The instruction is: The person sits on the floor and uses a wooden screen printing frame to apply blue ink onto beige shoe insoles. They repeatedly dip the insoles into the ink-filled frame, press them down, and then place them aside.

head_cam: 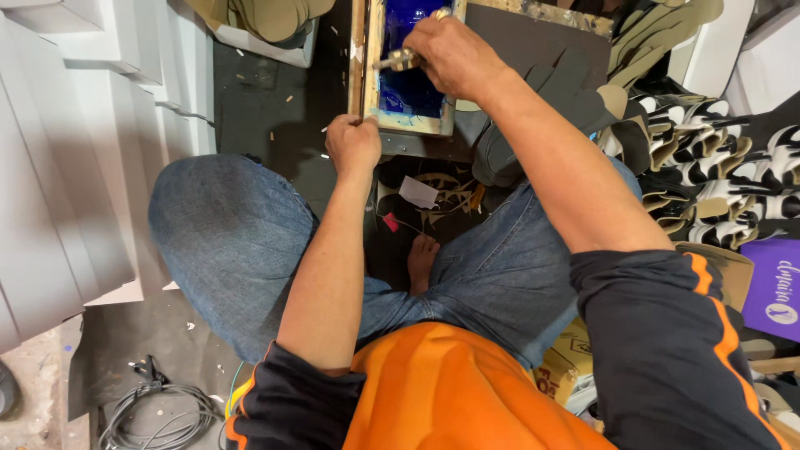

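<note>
the person is sitting cross-legged on the floor (167,333) and working a small wooden screen frame (367,75) with a blue mesh (408,92). this looks like the printing stroke itself: the right hand (454,54) is closed around a squeegee (400,58) and is pressing it onto the mesh near the middle of the frame. the left hand (354,143) is curled into a fist at the frame's near left corner and seems to be pinning it down; whether it is gripping anything i cannot tell.

judging from this, the next move is calling for an even pull along the mesh while the frame is being held dead flat, since any slip at that corner would likely smear the print.

the frame is acting as a shallow tray, with blue ink pooling wet along its near edge. what is lying under the mesh is hidden. dark soles (542,108) are lying in a heap just beside the frame's right edge, and strappy black-and-white sandals (717,175) are lying in rows further right. a box (267,33) at the far edge is holding tan soles (275,12).
</note>
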